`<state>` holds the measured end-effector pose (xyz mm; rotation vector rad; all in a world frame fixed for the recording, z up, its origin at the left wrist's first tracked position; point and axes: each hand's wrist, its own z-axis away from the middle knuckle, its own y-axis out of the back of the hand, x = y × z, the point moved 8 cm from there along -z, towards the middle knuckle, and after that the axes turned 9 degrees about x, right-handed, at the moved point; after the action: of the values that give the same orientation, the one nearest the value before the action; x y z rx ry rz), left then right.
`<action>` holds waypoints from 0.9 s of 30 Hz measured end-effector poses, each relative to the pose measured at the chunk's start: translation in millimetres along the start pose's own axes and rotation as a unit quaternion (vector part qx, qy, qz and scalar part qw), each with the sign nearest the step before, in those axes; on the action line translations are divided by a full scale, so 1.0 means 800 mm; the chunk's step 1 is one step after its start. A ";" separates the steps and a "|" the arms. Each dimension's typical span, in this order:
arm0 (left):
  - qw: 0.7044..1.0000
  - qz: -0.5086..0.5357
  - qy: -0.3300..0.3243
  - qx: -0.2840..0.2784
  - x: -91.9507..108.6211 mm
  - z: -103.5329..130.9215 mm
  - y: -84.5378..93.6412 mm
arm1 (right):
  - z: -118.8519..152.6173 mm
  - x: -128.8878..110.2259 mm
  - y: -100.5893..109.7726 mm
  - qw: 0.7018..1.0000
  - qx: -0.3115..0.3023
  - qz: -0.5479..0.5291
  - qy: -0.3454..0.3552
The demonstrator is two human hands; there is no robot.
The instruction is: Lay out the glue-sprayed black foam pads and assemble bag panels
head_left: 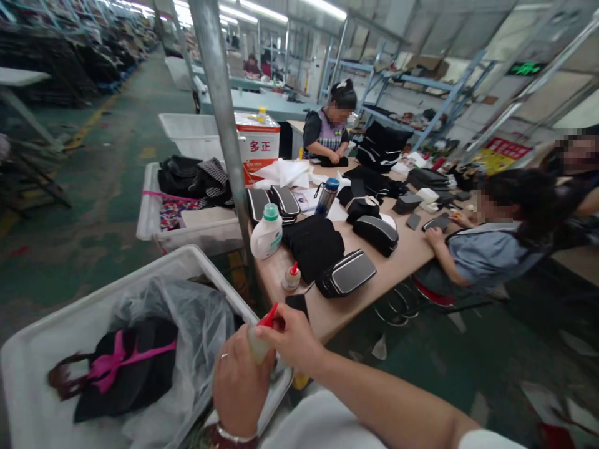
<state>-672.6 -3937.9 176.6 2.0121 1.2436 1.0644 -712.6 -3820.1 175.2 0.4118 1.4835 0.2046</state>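
My left hand (pixel 239 381) is wrapped round a small translucent squeeze bottle (pixel 259 346), held upright over the edge of the white bin. At its top, my right hand (pixel 299 340) pinches the pointed red cap (pixel 269 315). Whether the cap is still seated on the bottle's neck is hidden by my fingers. A similar red-capped bottle (pixel 291 277) stands on the table just beyond my hands. Close by lie a dark phone-like slab (pixel 296 303), a black case with a grey panel (pixel 350 273) and folded black cloth (pixel 313 244).
A white bin (pixel 37 349) at lower left holds a black cap with a pink ribbon and clear plastic. A metal post (pixel 227 112) rises by the table corner. A detergent bottle (pixel 266 234) and a flask (pixel 326 196) stand on the table. Co-workers sit along its far and right sides.
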 end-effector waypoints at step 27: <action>0.500 0.712 0.241 -0.430 0.235 0.007 -0.039 | 0.019 -0.070 0.202 0.933 -0.296 -0.187 0.083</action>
<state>-633.3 -3754.7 213.3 1.4826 -1.2250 2.3212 -683.8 -3696.2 289.9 -0.3840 1.5498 0.3727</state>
